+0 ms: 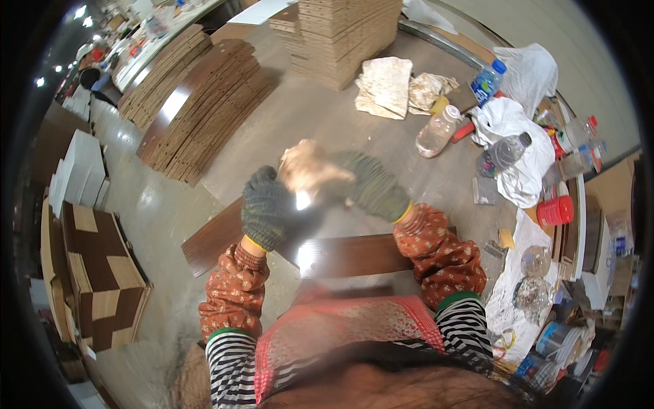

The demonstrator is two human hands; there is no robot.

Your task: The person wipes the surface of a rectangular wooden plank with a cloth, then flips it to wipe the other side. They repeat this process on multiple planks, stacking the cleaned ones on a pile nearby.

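A crumpled tan cloth (306, 165), blurred by motion, is above the work table between my hands. My right hand (371, 184), in a green knit glove, is closed on its right side; the fingertips are smeared. My left hand (264, 211), in a dark grey-green glove, has its fingers curled at the cloth's left edge. Whatever lies inside those fingers is hidden. Below both hands a glossy dark brown wooden board (354, 255) lies crosswise near my body. Another brown board section (214, 235) reaches out to the left, partly covered by my left hand and wrist.
Stacks of brown boards (204, 112) stand at far left, with a taller stack (344, 41) behind. Stained cloths (383, 87), a plastic bottle (439, 131), a blue-capped bottle (489, 82) and a red-lidded jar (555, 211) sit to the right. Wrapped brown cartons (102, 273) are on the left floor.
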